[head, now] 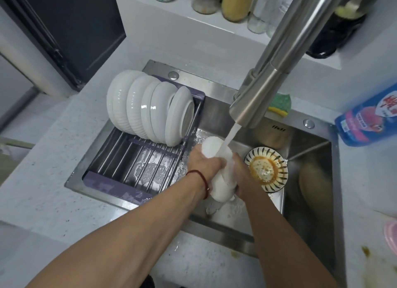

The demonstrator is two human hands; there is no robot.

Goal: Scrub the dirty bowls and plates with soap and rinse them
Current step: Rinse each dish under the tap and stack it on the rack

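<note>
Both hands grip white dish (217,158) on edge under faucet (257,94) stream, over sink (311,201): left hand (204,163) fingers grasping rim, right hand (242,176) fingers wrapped round other side. Rotate slowly, rinse both faces w/o slipping; patterned bowl (266,169) still dirty

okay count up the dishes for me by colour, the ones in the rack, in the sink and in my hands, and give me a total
White dishes standing in the rack: 5
White dish under the water stream, held by the left hand and right hand: 1
Striped, sauce-stained bowl in the sink: 1
Total: 7
</note>
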